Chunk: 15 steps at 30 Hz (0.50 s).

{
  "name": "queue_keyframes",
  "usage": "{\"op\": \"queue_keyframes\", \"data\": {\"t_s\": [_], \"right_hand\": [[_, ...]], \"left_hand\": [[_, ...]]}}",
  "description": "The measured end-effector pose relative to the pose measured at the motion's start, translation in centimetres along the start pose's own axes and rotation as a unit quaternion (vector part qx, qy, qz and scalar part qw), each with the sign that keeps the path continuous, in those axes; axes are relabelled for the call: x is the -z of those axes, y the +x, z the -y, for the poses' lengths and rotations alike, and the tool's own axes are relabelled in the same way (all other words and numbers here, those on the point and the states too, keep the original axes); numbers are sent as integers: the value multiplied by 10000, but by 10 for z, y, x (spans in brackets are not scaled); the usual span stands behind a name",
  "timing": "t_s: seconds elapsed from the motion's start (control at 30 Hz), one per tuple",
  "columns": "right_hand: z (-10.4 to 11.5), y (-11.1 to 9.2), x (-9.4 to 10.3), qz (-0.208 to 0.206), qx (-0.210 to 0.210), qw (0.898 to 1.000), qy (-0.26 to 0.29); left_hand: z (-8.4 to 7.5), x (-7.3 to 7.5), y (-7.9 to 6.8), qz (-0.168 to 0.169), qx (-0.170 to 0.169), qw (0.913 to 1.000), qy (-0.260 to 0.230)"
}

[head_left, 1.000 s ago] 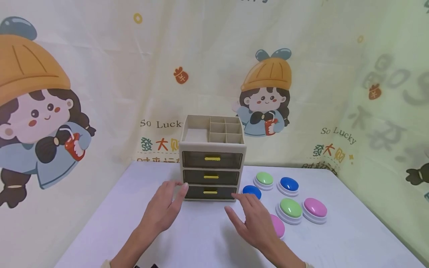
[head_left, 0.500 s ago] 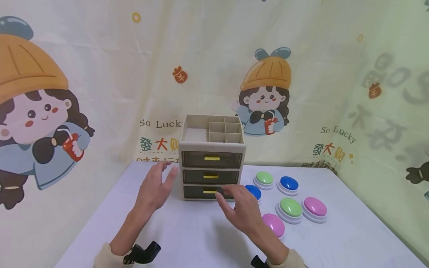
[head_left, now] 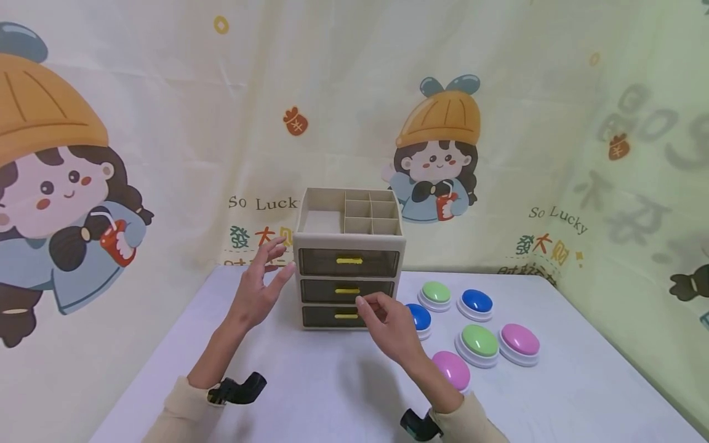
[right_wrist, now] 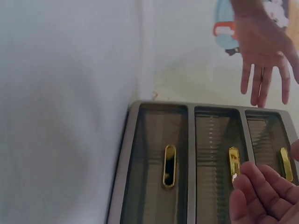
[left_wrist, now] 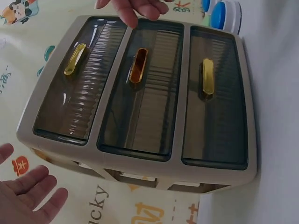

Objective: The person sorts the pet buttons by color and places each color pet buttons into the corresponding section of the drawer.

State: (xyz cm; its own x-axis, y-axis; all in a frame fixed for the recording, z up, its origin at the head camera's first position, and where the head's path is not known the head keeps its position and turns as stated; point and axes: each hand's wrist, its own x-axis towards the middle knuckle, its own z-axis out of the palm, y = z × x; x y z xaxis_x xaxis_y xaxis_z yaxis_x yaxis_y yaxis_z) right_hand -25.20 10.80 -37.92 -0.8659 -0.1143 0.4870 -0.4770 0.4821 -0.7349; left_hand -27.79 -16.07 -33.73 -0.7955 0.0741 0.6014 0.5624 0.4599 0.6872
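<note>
A beige desktop drawer organizer (head_left: 348, 242) with three dark see-through drawers, all closed, stands on the table. Each drawer has a gold handle (head_left: 348, 291). My left hand (head_left: 256, 295) is raised beside the organizer's left side, fingers spread and holding nothing; a gap shows between it and the organizer in the left wrist view. My right hand (head_left: 392, 326) hovers before the lower drawers, fingers loosely bent, nothing held. In the right wrist view its fingertips (right_wrist: 250, 172) appear near the middle drawer's handle (right_wrist: 234, 165); whether they touch it I cannot tell.
Several round push buttons sit right of the organizer: a green one (head_left: 479, 341), a blue one (head_left: 476, 301) and a pink one (head_left: 519, 340) among them. A pink button (head_left: 451, 369) lies close by my right forearm. A printed curtain (head_left: 343, 92) hangs behind the white table (head_left: 310, 381).
My left hand has moved up and away from the organizer's lower front to its left side. My right hand has shifted left and up, its fingers bending more. The drawers stay closed.
</note>
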Motion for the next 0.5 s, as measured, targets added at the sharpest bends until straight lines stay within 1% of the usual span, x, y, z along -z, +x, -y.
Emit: {"op": "queue_keyframes", "data": {"t_s": [0.07, 0.13, 0.27, 0.33, 0.43, 0.5], "right_hand": [[1, 4, 1, 248, -464, 9977, 435], [2, 8, 2, 492, -927, 9908, 850], [6, 16, 4, 965, -1713, 9669, 1624], [7, 20, 5, 1153, -1990, 9535, 1948], [10, 26, 5, 1353, -2254, 9354, 2366], [12, 30, 6, 1421, -2303, 9276, 2574]], "left_hand": [[0, 1, 5, -60, -28, 9999, -124], [0, 2, 10, -90, -47, 9997, -227], [-1, 1, 21, -148, -37, 9982, -573], [-1, 1, 27, -193, -43, 9968, -776], [0, 0, 35, -262, -90, 9948, -983], [0, -1, 40, -280, -124, 9939, -1059]]}}
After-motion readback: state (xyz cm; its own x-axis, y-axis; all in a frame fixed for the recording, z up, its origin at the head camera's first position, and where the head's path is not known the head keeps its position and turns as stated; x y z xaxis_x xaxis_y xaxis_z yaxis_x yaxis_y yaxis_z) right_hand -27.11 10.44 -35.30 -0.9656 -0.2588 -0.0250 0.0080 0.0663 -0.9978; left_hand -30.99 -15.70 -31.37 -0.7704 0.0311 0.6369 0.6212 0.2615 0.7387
